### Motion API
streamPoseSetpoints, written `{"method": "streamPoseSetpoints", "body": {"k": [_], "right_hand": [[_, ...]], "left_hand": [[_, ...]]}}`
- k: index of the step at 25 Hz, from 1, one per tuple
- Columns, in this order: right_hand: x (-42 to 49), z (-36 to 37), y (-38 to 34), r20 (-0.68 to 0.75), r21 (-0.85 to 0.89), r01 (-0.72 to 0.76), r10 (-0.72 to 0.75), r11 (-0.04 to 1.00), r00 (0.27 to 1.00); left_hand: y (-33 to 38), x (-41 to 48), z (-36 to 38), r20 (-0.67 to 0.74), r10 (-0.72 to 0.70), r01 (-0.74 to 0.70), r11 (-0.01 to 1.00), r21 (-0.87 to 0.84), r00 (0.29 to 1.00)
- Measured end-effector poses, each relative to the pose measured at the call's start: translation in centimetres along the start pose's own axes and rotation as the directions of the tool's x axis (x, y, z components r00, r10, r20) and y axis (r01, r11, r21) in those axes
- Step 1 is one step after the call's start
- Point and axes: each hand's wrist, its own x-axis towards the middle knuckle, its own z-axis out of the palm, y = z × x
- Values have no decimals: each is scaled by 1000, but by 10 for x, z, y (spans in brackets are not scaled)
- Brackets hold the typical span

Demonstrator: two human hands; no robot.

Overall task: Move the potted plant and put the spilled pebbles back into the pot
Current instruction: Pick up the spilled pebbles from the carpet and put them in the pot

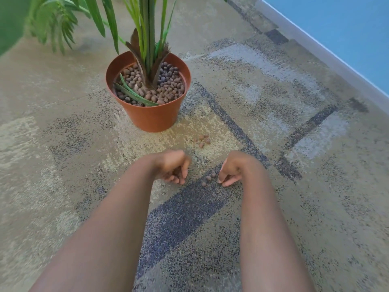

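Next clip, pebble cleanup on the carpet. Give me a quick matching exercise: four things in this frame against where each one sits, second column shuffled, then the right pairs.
Things:
1. pot
2. small pebble cluster
3. three loose pebbles
4. baseboard

Places:
A. between the left hand and the right hand
B. upper right, along the blue wall
C. on the carpet, holding the plant
D. on the carpet between the pot and the hands

Pairs: 1-C, 2-D, 3-A, 4-B

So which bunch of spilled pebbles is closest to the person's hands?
The three pebbles on the dark carpet stripe, lying between the left hand and right hand. The other small cluster sits farther off, nearer the orange pot.
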Motion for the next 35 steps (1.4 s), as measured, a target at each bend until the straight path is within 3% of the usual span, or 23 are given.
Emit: {"method": "streamPoseSetpoints", "body": {"k": [5, 16, 21, 23, 26, 29, 32, 35], "right_hand": [[-8, -3, -8, -41, 232, 101, -94, 968, 995], [3, 5, -15, -56, 27, 28, -27, 999, 998], [-3, 4, -25, -28, 88, 68, -66, 994, 997], [-5, 4, -24, -21, 100, 71, -70, 992, 997], [-2, 11, -23, -59, 14, 68, -67, 998, 996], [6, 22, -25, -85, -54, 51, -56, 997, 995], [6, 23, -25, -104, -31, 21, -24, 999, 994], [0, 13, -19, -118, 231, 100, -74, 968, 990]], "left_hand": [[0, 12, 30, -40, 28, -15, 953, 302, 999], [7, 27, 68, -109, -4, 38, 951, 307, 994], [5, 15, 44, -44, 8, -5, 997, 79, 999], [5, 9, 30, 23, 36, -33, 991, -126, 999], [4, 4, 12, 37, 131, -100, 887, -450, 991], [7, 5, 5, -80, 171, -183, 771, -609, 982], [8, 9, 4, -250, 124, -268, 657, -705, 960], [5, 11, 3, -371, 29, -314, 596, -739, 928]]}}
